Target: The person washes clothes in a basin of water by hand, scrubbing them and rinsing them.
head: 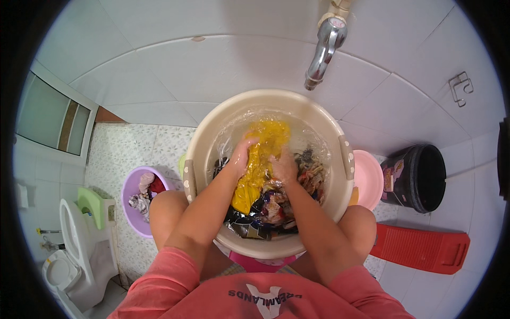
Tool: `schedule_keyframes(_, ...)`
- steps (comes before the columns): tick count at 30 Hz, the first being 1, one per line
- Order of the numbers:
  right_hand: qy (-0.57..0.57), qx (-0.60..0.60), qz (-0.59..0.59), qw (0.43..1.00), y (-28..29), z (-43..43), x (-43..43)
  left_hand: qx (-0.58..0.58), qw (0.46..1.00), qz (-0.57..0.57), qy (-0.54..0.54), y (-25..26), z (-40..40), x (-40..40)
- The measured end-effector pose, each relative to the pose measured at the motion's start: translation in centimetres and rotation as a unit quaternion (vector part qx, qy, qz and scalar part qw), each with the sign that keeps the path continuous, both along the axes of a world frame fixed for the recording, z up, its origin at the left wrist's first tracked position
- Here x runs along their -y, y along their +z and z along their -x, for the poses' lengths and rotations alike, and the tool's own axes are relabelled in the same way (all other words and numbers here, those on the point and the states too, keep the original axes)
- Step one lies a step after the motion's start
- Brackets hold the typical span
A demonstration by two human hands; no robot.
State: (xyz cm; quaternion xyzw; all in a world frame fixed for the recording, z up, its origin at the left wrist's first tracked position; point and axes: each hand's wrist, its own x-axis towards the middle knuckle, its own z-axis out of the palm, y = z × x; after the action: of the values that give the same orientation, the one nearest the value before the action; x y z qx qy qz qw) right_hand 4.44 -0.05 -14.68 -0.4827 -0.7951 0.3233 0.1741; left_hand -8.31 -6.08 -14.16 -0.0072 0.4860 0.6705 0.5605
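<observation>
A large beige plastic basin of water stands between the person's knees. In it lies a wet yellow garment, partly under water. My left hand grips the yellow cloth along its left side, fingers over its edge. My right hand is in the water at the cloth's right side, blurred by splashing; whether its fingers hold the cloth is unclear. Dark and multicoloured wet clothes lie below and to the right of the yellow one.
Above the basin is a chrome tap. At left are a purple basin with clothes and a white toilet. At right stand a pink basin, a black bucket and a red plastic washboard.
</observation>
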Motion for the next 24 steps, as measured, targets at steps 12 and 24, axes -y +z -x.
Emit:
schedule_keyframes(12,0.088,-0.046,-0.220,0.970,4.6,3.1,-0.8,0.162,0.983,-0.057,-0.063,-0.1,-1.3,-1.0)
schedule_keyframes(24,-0.020,0.069,-0.189,0.979,-1.4,-0.5,-3.1,-0.709,0.648,0.192,-0.200,4.2,-2.2,-1.2)
